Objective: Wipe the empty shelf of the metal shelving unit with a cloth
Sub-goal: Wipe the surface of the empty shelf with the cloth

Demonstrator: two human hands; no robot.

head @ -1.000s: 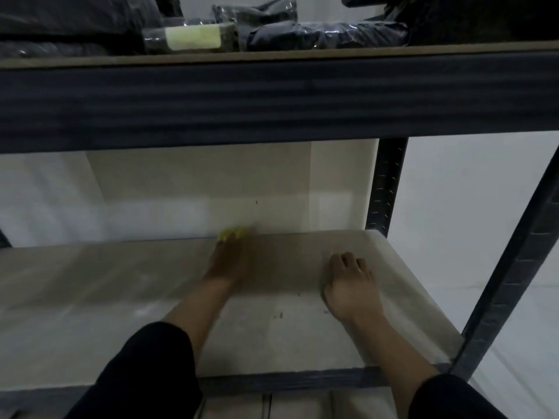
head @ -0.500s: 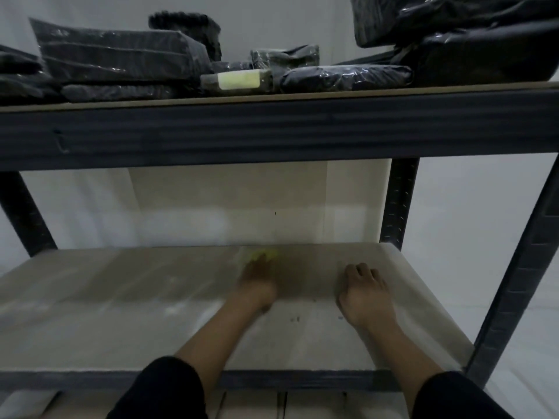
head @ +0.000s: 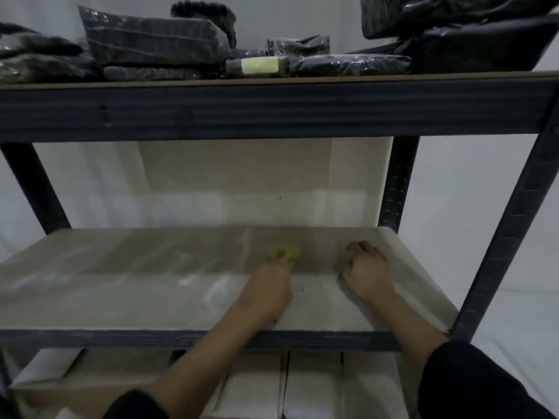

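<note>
Spanning the whole view, dark metal shelving unit (head: 272,111) with perforated uprights. Crowding the upper board, black plastic-wrapped packages (head: 157,46) and a pale yellow-green block (head: 261,65) in clear wrap. Below, pale boxes (head: 314,385) on the lowest level. Between them, empty shelf (head: 106,282), flat, dusty beige, streaked with lighter smears. Reaching in from the front, left hand (head: 267,287) (blurred) holding a small yellow-green cloth (head: 287,253) against the board near the back; right hand (head: 367,273) just beside it, fingers curled, knuckles resting on the shelf, gripping nothing.
</note>
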